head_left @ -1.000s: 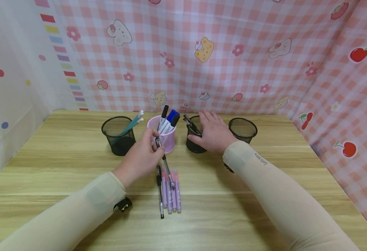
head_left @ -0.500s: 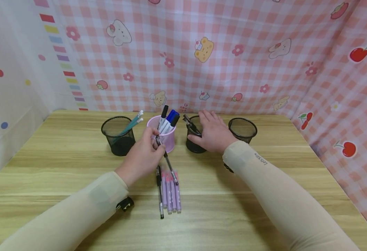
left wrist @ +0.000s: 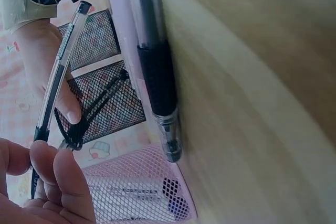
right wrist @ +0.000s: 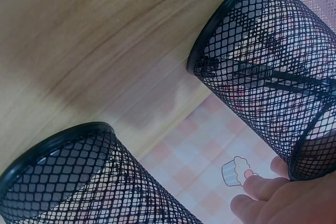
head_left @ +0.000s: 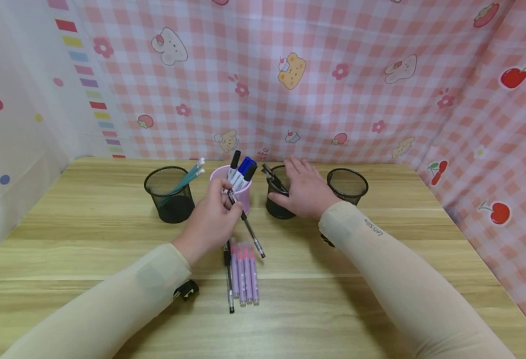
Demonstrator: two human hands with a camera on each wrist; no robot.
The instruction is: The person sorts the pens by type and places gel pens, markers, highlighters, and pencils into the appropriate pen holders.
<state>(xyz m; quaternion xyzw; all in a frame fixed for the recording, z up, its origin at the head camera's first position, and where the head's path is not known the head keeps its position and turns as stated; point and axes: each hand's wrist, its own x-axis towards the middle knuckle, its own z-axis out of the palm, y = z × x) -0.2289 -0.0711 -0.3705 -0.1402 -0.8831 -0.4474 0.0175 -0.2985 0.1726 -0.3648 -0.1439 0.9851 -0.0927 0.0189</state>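
Observation:
My left hand (head_left: 213, 214) pinches a clear gel pen with a black grip (head_left: 248, 224) near one end. The other end slants down to the right, above the table. In the left wrist view the pen (left wrist: 60, 72) points up past the fingertips. My right hand (head_left: 310, 188) holds a black mesh pen holder (head_left: 281, 208) at its rim, thumb on the near side and fingers on the far side. Black pens (head_left: 273, 177) lean inside that holder. Another gel pen (head_left: 229, 279) lies on the table beside several purple pens with pink caps (head_left: 246, 276).
A pink mesh holder (head_left: 244, 199) with black- and blue-capped markers (head_left: 243, 172) stands behind the left hand. To the left is a black mesh holder (head_left: 173, 207) with teal pencils (head_left: 188, 180). Another black mesh holder (head_left: 348, 184) stands at right. A patterned cloth (head_left: 357, 99) hangs behind the table.
My left hand has moved slightly right with the gel pen, whose lower end has swung right and up, off the purple pens in view. The right hand stays on the holder.

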